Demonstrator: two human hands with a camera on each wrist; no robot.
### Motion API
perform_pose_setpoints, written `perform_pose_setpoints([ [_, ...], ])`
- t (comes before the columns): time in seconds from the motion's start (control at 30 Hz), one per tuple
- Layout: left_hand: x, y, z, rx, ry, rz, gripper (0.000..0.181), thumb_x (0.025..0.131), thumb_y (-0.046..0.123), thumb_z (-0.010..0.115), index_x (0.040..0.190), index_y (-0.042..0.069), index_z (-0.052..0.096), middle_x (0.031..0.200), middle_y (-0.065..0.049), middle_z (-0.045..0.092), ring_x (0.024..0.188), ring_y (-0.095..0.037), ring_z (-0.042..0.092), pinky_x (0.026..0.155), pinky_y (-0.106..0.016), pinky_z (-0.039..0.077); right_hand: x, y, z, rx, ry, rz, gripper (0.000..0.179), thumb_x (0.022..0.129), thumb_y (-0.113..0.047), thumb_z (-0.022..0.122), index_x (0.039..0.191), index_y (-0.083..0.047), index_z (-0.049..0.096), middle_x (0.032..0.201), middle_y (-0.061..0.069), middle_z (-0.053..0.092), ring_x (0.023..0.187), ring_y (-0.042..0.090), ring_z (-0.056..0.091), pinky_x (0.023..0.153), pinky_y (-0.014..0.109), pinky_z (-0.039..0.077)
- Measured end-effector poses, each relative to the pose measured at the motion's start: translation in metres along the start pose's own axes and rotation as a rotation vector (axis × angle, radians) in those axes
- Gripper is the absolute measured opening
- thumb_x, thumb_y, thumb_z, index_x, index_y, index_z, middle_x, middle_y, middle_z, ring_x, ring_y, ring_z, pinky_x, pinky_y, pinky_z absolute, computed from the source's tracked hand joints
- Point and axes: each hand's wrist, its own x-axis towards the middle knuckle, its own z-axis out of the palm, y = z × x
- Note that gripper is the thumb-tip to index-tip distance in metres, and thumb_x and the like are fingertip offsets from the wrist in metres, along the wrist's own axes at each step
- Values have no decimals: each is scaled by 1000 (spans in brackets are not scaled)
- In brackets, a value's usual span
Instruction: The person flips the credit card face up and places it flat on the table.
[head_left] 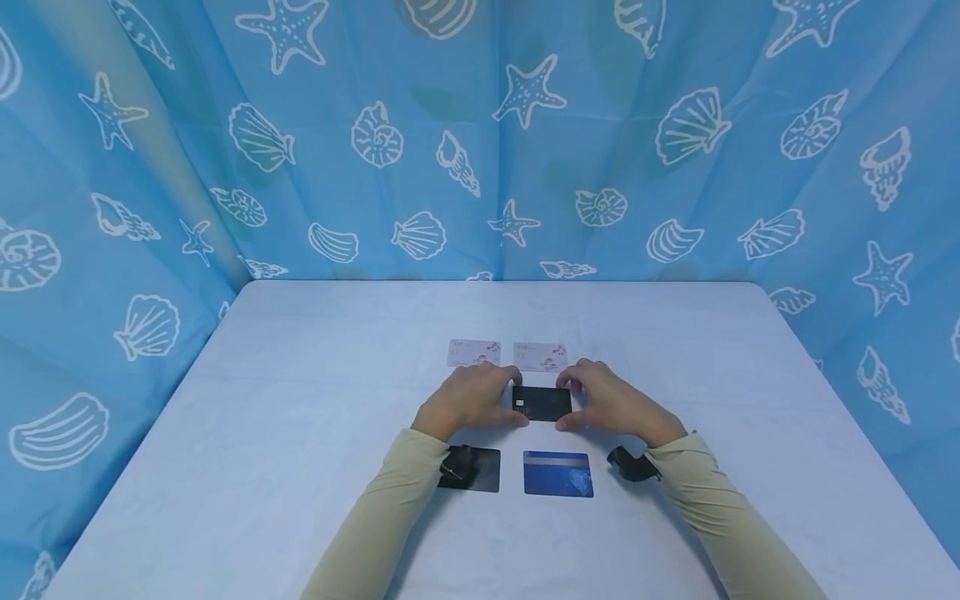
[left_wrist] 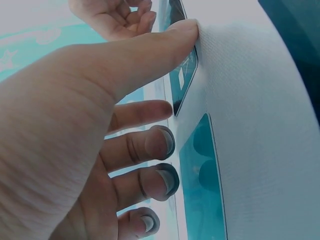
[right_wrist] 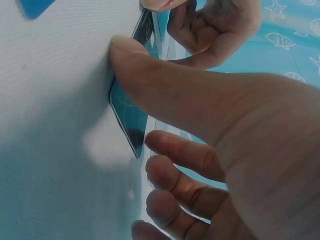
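A black card (head_left: 542,403) with a small chip and VIP lettering lies on the white table between both hands. My left hand (head_left: 472,398) holds its left end, the thumb at the near corner and the index finger at the far one. At the right end, my right hand (head_left: 611,402) grips the card the same way, thumb near and index finger far. The remaining fingers of each hand are loosely bent beside it. Below the left fingertips, the left wrist view shows another glossy card (left_wrist: 202,175), whose kind I cannot tell.
Two pale printed cards, one left (head_left: 465,352) and one right (head_left: 540,356), lie beyond the hands. Nearer are a dark card (head_left: 483,472), partly covered by the left wrist camera, and a blue card (head_left: 558,474). A blue shell-patterned curtain (head_left: 465,150) hangs behind the table.
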Motion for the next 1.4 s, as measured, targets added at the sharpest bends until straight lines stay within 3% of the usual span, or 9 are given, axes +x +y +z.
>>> perform_pose_setpoints([
  [0.23,-1,-2,-5,-11,4,-14,64,84,55,81,134,19,65,95,3,71,81,-14,59,69,-29,44,-2,-2,-2,-1,28,-14,57,84,-32,87,128,-5,64,106,8,59,102,25,52,84,38,47],
  [0.4,-5,-8,-16,-27,52,-27,61,87,54,79,134,17,65,97,2,72,79,-13,60,69,-28,48,-5,-8,-6,23,107,-70,51,91,-31,80,130,-3,63,100,9,57,97,24,52,76,34,44],
  [0.57,-11,-7,-29,-43,117,-8,60,88,53,79,133,15,66,89,1,69,73,-13,57,63,-26,47,-14,-17,-12,54,192,-109,48,93,-27,78,132,-4,63,99,8,55,96,23,51,75,32,43],
  [0.9,-29,3,-44,-152,157,61,58,89,51,78,134,15,66,75,3,57,60,-10,49,54,-23,39,-30,-44,-22,60,308,-175,46,94,-25,77,133,-5,62,100,5,56,96,23,53,72,25,44],
  [1.03,-41,5,-51,-167,170,77,55,92,49,75,135,16,65,77,5,57,60,-9,48,54,-23,39,-37,-55,-23,52,333,-210,45,94,-25,77,133,-7,63,98,2,56,95,20,53,74,24,48],
  [1.2,-60,10,-55,-118,230,130,47,97,41,72,135,15,65,75,2,58,60,-9,47,54,-22,39,-42,-67,-22,54,350,-276,45,93,-22,79,133,-7,63,96,3,56,94,20,53,74,25,49],
  [1.4,-86,6,-42,-115,224,118,44,97,38,72,134,15,65,77,2,60,64,-6,48,56,-20,40,-46,-78,-12,45,326,-293,45,92,-25,79,131,-8,63,97,3,58,95,17,53,78,26,50],
])
